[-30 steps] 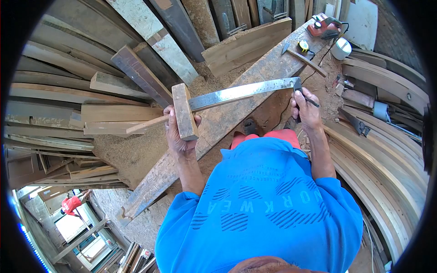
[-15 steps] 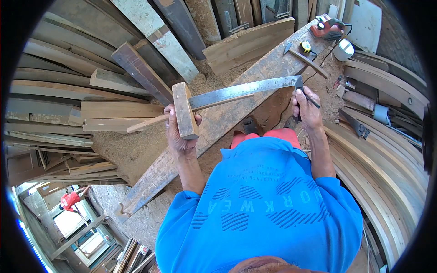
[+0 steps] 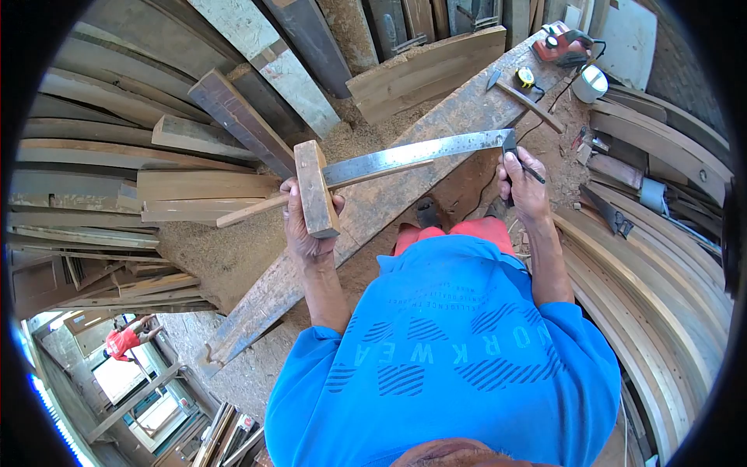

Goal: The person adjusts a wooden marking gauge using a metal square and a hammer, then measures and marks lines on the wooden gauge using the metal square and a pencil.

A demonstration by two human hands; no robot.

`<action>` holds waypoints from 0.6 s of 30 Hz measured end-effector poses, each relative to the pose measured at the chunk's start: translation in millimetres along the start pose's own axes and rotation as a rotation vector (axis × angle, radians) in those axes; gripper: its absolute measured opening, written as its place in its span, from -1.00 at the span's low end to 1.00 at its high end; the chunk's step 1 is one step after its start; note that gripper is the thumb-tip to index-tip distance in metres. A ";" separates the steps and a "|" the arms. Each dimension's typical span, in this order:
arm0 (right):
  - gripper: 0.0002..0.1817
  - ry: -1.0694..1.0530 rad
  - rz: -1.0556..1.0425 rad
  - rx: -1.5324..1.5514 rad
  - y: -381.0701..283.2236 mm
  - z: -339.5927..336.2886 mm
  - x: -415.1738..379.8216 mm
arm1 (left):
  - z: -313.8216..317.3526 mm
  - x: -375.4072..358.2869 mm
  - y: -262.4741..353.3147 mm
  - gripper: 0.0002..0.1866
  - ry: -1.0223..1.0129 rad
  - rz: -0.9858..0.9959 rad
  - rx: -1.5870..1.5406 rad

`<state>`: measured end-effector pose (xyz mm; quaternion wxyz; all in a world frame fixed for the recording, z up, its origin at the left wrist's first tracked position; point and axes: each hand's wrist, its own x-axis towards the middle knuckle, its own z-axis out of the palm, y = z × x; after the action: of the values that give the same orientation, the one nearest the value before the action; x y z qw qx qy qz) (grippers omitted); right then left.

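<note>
My left hand is closed round a wooden marking gauge, a thick block with a thin wooden stem passing through it. Along that stem lies the steel blade of a square, its far end against the gauge's block. At the blade's other end, my right hand grips the square's dark stock. A black pen or pencil also sticks out between the right fingers. Both tools are held up over a long wooden plank.
On the plank's far end are a hammer, a tape measure and a red power planer; a white cup-like container stands beside them. Boards crowd both sides. A person in red is at lower left.
Both hands, the gauge and the square stay practically still. The person in red at lower left has shifted slightly to the right, and the view has moved a little.
</note>
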<state>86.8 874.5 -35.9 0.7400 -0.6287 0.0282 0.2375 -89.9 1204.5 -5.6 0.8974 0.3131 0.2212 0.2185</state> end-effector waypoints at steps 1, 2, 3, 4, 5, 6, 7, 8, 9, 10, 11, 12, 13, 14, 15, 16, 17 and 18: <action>-0.80 -0.003 0.004 0.002 -0.3 0.4 0.6 | -0.1 0.3 0.0 -0.81 -0.002 0.000 0.001; -0.80 -0.006 0.008 0.003 -0.2 0.6 1.1 | -0.4 0.5 0.0 -0.81 -0.003 0.001 0.001; -0.80 -0.007 0.010 -0.003 0.6 0.5 1.8 | -1.4 0.4 -0.3 -0.81 -0.001 -0.004 0.002; -0.80 -0.007 0.012 -0.010 1.4 0.2 3.0 | -2.6 0.6 -0.8 -0.82 0.001 -0.009 0.002; -0.80 -0.007 0.013 -0.016 2.3 0.0 4.6 | -3.4 1.0 -1.6 -0.83 0.003 -0.015 0.002; -0.80 -0.004 0.025 -0.016 3.6 0.2 6.6 | -1.5 1.4 -3.4 -0.84 0.041 -0.004 0.014; -0.79 0.000 0.037 -0.015 5.6 0.7 8.8 | 2.3 1.6 -6.7 -0.85 0.079 0.007 0.025; -0.79 0.004 0.050 -0.015 8.5 0.6 11.7 | 4.1 2.7 -10.5 -0.86 0.118 0.016 0.036; -0.79 0.005 0.062 -0.046 13.4 -0.2 15.5 | -0.3 5.3 -16.3 -0.87 0.133 0.012 0.024; -0.78 0.006 0.076 -0.077 20.2 -2.0 20.7 | -9.9 9.2 -25.9 -0.89 0.150 0.006 0.012; -0.78 0.009 0.096 -0.110 27.4 -4.6 25.9 | -20.8 12.2 -36.0 -0.90 0.170 -0.003 0.000; -0.77 0.011 0.117 -0.144 34.1 -6.3 29.9 | -31.8 11.8 -43.1 -0.91 0.182 -0.041 -0.046; -0.77 0.008 0.139 -0.153 40.1 -8.7 31.7 | -43.6 12.3 -48.2 -0.91 0.196 -0.078 -0.092; -0.77 0.002 0.160 -0.160 46.0 -10.9 34.3 | -55.9 12.0 -53.3 -0.90 0.211 -0.112 -0.137; -0.76 -0.003 0.178 -0.166 50.9 -12.1 38.1 | -59.5 11.8 -56.8 -0.88 0.248 -0.125 -0.157; -0.76 -0.002 0.200 -0.194 55.1 -13.9 41.7 | -63.3 9.9 -59.9 -0.86 0.284 -0.139 -0.177; -0.76 -0.003 0.225 -0.221 59.0 -16.2 42.3 | -67.6 5.0 -61.9 -0.85 0.325 -0.154 -0.197; -0.76 -0.007 0.249 -0.250 62.8 -17.9 40.5 | -68.8 1.7 -62.0 -0.79 0.310 -0.183 -0.203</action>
<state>103.0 876.5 -111.0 0.6209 -0.7067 0.0736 0.3311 -109.5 1193.5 -95.5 0.8956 0.1624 0.3610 0.2030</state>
